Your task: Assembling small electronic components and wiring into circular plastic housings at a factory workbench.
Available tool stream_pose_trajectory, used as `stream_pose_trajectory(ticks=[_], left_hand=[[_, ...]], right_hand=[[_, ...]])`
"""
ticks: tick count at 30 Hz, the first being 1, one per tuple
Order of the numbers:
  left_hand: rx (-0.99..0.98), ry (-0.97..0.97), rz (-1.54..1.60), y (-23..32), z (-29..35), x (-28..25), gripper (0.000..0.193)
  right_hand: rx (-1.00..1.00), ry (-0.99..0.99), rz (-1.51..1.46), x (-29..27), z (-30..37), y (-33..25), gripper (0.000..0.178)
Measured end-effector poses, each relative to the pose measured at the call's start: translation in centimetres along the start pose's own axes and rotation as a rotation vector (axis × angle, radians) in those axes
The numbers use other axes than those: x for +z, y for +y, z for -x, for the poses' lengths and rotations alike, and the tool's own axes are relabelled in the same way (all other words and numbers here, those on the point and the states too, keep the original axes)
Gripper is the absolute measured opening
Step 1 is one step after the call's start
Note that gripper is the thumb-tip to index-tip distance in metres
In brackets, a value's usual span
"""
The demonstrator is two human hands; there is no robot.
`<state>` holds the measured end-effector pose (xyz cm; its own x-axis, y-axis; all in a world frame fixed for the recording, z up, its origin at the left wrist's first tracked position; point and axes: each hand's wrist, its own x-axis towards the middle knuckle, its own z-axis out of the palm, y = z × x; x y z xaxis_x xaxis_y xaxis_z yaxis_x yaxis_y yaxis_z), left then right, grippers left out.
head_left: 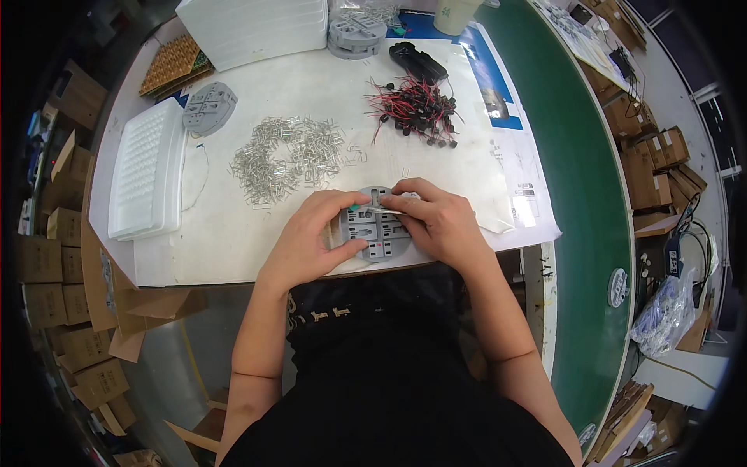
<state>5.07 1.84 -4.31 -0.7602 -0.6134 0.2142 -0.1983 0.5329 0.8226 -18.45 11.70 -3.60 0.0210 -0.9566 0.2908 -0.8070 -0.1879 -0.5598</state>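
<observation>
A grey round fixture (359,232) with rectangular slots lies at the table's near edge, between my hands. My left hand (305,235) grips its left side, thumb at the near part and fingertips by a small green spot at the far part. Over the far right of the fixture, the fingers of my right hand (445,226) are pinched together around a thin, shiny, pale piece whose kind I cannot make out. Beyond my left hand lies a loose heap of small silver metal pins (299,156). Farther right is a tangle of black parts with red wires (420,117).
A white perforated tray (148,171) and another grey round fixture (210,109) sit at the left. At the back are a white foam box (257,31), stacked grey fixtures (356,37), a black case (418,62) and a pale cup (455,15). A green surface (576,156) runs along the right.
</observation>
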Motion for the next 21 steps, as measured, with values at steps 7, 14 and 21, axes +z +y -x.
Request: stream_pose_trajectory(ticks=[7,14,21], left_hand=[[0.061,0.049,-0.023,0.4,-0.1,0.0,0.053],[0.085,0.254,-0.051,0.5,-2.3,0.9,0.032],[-0.108,-0.063,-0.104,2.4,-5.0,0.2,0.019]], right_hand=[[-0.103,0.041,0.112,0.3,-0.1,0.2,0.041],[-0.026,0.179,0.182,1.7,2.7,-2.1,0.043],[-0.043,0.233,0.186,2.4,3.3,-1.5,0.042]])
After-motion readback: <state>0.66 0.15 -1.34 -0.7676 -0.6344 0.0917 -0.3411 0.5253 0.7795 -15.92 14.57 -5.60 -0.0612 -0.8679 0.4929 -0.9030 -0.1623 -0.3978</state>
